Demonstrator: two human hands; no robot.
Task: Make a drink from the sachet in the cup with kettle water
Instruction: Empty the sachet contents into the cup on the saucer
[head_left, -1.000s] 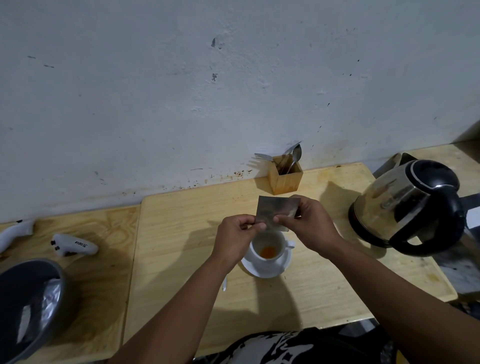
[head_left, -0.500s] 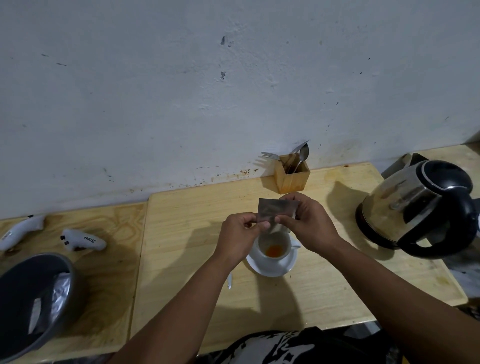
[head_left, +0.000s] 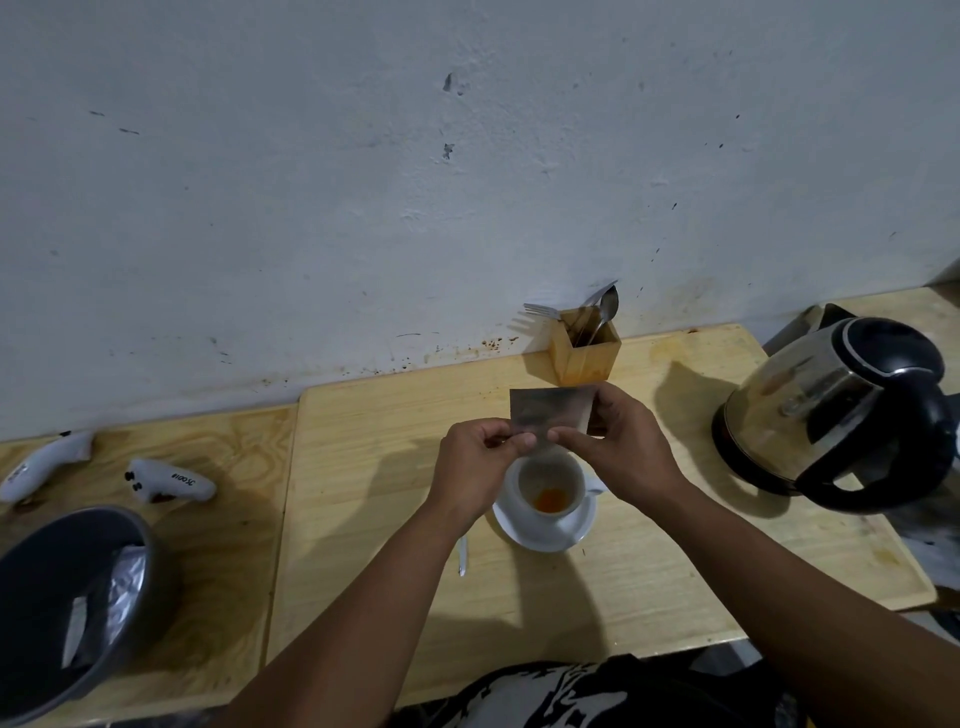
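Above the white cup (head_left: 549, 480), at the middle of the wooden desk (head_left: 363, 467), both hands hold a silvery sachet (head_left: 551, 410) upright. The left hand (head_left: 475, 467) pinches the sachet's lower left corner between thumb and curled fingers (head_left: 519, 439); the right hand (head_left: 618, 447) grips its right side, thumb in front and the other fingers curled behind. The sachet hangs just above the cup's rim, between the cup and a wooden cutlery holder (head_left: 586, 353) that stands against the wall (head_left: 415, 182) with a fork (head_left: 540, 310) and a spoon (head_left: 607, 306) in it. The cup sits on a white saucer (head_left: 540, 535) and contains a small patch of orange material at its bottom. A small white object (head_left: 462, 556) lies on the desk just left of the saucer; what it is cannot be told. To the right, well apart from the cup, stands a steel kettle (head_left: 831, 415) with a black lid and handle. At far left lie two white devices (head_left: 166, 480), and a grey bin (head_left: 72, 597) holding foil-like scraps occupies the lower left corner.
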